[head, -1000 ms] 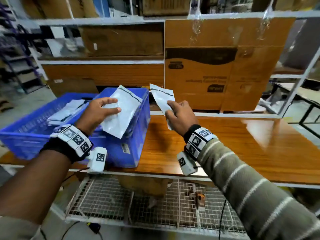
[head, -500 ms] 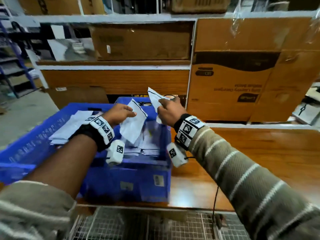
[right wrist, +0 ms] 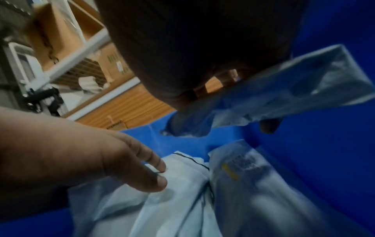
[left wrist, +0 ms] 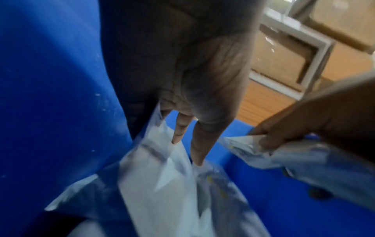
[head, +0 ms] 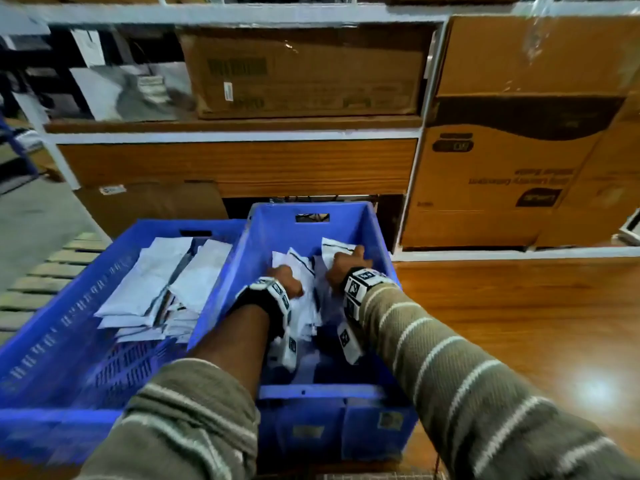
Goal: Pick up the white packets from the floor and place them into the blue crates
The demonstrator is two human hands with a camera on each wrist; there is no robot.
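Observation:
Two blue crates stand side by side. The left crate (head: 69, 341) holds a heap of white packets (head: 162, 271). Both hands are down inside the right crate (head: 311, 207), over more packets. My left hand (head: 284, 273) has straight fingers (left wrist: 199, 144) that rest on a white packet (left wrist: 158, 168) lying on the pile. My right hand (head: 346, 263) pinches another white packet (right wrist: 294, 89) between thumb and fingers, just above the pile near the crate's right wall. From the left wrist view this right hand (left wrist: 270, 137) shows gripping its packet (left wrist: 304, 160).
The crates sit on a wooden table (head: 519, 323). Shelves behind hold cardboard boxes (head: 304, 71), and a large box (head: 502, 168) stands at the right. A wooden pallet (head: 34, 282) lies on the floor at the left.
Both hands have dropped from above the crate rim down into the right crate with their packets. The left hand's grip has loosened to straight fingers on its packet.

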